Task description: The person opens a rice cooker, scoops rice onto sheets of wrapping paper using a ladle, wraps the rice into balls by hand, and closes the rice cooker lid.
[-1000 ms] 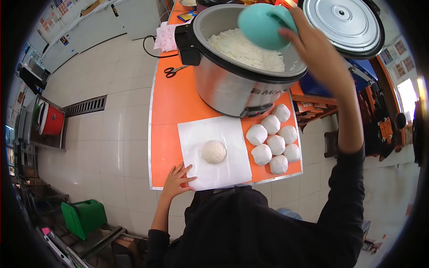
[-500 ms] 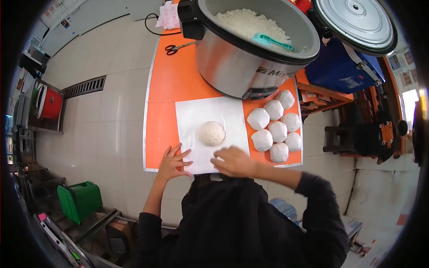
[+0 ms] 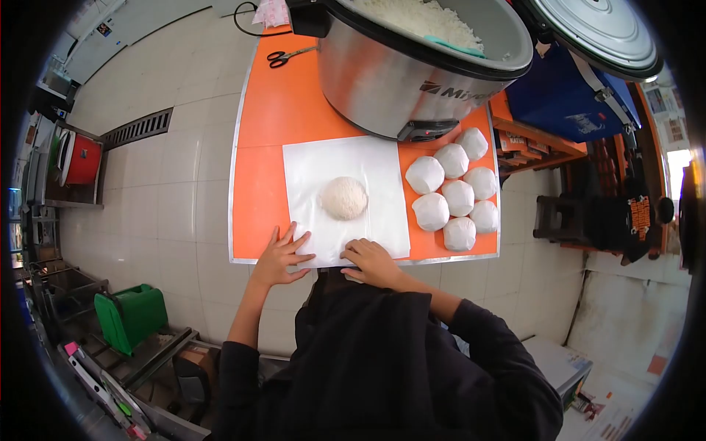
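A white paper sheet [image 3: 309,162] lies on the orange table, with a rounded mound of rice [image 3: 344,198] near its middle. My left hand [image 3: 278,259] rests on the sheet's near left corner, fingers spread. At the near edge of the same sheet, my right hand [image 3: 373,263] has its fingers bent over the paper and its thumb low by the edge, gripping it. To the right of the sheet sit several white paper-wrapped bundles [image 3: 457,198] in a cluster.
Behind the sheet stands a large open rice cooker [image 3: 382,88] holding rice [image 3: 419,22] and a teal scoop [image 3: 456,47]. Scissors [image 3: 283,57] lie at the far left of the orange table [image 3: 257,176]. A blue cooler [image 3: 570,103] stands beyond the right side.
My right hand has come down and closed at the sheet's near edge. My left hand stays at the corner with fingers spread. The whole view has shifted slightly.
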Tool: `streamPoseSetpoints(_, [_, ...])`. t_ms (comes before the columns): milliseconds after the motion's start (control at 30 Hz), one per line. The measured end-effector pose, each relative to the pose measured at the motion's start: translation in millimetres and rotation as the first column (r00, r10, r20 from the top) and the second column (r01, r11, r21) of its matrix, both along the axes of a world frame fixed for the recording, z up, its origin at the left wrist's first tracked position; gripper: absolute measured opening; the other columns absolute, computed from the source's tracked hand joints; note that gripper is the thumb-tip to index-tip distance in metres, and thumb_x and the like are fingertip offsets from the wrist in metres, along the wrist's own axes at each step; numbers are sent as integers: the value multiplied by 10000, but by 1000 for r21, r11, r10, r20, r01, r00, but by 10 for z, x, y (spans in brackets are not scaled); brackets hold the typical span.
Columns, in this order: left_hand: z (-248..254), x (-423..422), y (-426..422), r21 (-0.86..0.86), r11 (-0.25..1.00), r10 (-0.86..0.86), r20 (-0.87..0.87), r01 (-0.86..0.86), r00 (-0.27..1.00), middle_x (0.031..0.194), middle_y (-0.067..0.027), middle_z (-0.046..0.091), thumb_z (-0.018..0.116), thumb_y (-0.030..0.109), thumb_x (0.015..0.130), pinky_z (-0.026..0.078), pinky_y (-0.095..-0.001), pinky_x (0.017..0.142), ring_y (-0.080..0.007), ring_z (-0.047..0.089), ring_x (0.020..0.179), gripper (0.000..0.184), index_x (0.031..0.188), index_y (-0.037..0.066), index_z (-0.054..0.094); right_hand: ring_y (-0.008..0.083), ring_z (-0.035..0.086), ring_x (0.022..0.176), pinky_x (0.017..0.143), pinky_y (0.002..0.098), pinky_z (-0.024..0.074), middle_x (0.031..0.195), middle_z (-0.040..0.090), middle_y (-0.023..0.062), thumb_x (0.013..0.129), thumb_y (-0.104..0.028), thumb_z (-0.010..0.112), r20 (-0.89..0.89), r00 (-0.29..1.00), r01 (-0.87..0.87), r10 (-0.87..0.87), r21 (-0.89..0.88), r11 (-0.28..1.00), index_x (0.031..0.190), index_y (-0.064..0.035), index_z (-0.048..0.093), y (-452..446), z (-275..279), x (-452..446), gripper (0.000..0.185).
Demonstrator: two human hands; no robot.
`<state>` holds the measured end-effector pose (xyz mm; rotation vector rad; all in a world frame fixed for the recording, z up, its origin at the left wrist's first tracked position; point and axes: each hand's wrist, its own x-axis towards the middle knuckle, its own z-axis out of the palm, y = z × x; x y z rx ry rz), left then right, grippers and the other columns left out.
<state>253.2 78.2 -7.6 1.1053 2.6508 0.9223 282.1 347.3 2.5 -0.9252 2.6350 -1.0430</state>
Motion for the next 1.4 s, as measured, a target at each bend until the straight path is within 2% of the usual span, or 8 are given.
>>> streamPoseSetpoints(400, [142, 213, 225, 281, 779, 607, -112, -561, 786, 1030, -11, 630, 720, 184, 698, 365, -423, 911, -263, 548, 974, 129, 795, 112, 674, 236, 554, 842, 726, 348, 430, 874, 591, 37, 731, -141, 655, -75, 970, 234, -231, 38, 971, 908, -74, 611, 71, 45, -132, 195])
streamPoseSetpoints(600, [-212, 499, 467, 155, 894, 423, 17, -420, 906, 941, -109, 562, 773, 201, 652, 381, -434, 896, -320, 506, 980, 412, 966, 40, 559, 256, 606, 861, 720, 365, 468, 905, 645, 95, 736, -39, 603, -83, 972, 204, -222, -181, 962, 986, -39, 619, 123, 110, -247, 250])
streamPoseSetpoints(700, [-143, 407, 691, 241, 771, 636, -238, -590, 734, 1084, -173, 479, 786, 212, 651, 369, -442, 906, -343, 446, 1053, 606, 1111, 6, 449, 261, 586, 973, 801, 374, 461, 1057, 615, 117, 745, -11, 560, -164, 979, 99, -123, -147, 984, 1068, -35, 592, 80, 26, -143, 326])
streamPoseSetpoints(867, [-381, 520, 744, 412, 208, 934, 186, -887, 305, 1154, -225, 350, 771, 119, 652, 272, -439, 980, -363, 359, 1096, 786, 1220, -31, 250, 263, 513, 1141, 930, 404, 401, 1203, 558, 118, 758, 26, 478, -140, 988, 65, -68, -21, 998, 1159, -51, 555, 89, -154, -37, 416])
streamPoseSetpoints(933, [-324, 688, 683, 119, 142, 952, 257, -983, 169, 937, -131, 459, 687, 190, 749, 321, -407, 836, -290, 436, 881, 365, 931, 15, 424, 307, 559, 1029, 884, 402, 432, 1112, 602, 139, 747, 54, 472, 89, 965, 260, -248, -163, 952, 1131, -60, 578, 28, -78, -64, 415])
streamPoseSetpoints(1000, [-228, 732, 636, 114, 336, 911, 213, -935, 353, 781, -81, 548, 555, 183, 831, 339, -417, 786, -289, 500, 786, 170, 725, 57, 515, 329, 584, 932, 825, 409, 457, 1049, 623, 156, 754, 58, 482, 405, 837, 463, -369, -161, 872, 1114, -53, 592, -19, 125, -144, 392])
streamPoseSetpoints(1100, [-15, 453, 650, 72, 814, 580, -74, -576, 811, 924, -129, 583, 566, 218, 803, 345, -464, 843, -318, 517, 911, 161, 853, 68, 594, 307, 565, 1024, 881, 401, 438, 1123, 593, 163, 774, 32, 476, -59, 980, 176, -193, -217, 960, 1164, -38, 554, 63, -75, -120, 404])
streamPoseSetpoints(1400, [-442, 284, 641, 240, 641, 730, 99, -729, 676, 1295, -248, 411, 571, 258, 783, 250, -456, 1057, -398, 357, 1224, 532, 1217, -30, 462, 282, 362, 1279, 1022, 416, 335, 1354, 394, 163, 848, -84, 401, -87, 952, -272, 295, 207, 940, 1256, -4, 423, 176, -270, 237, 417])
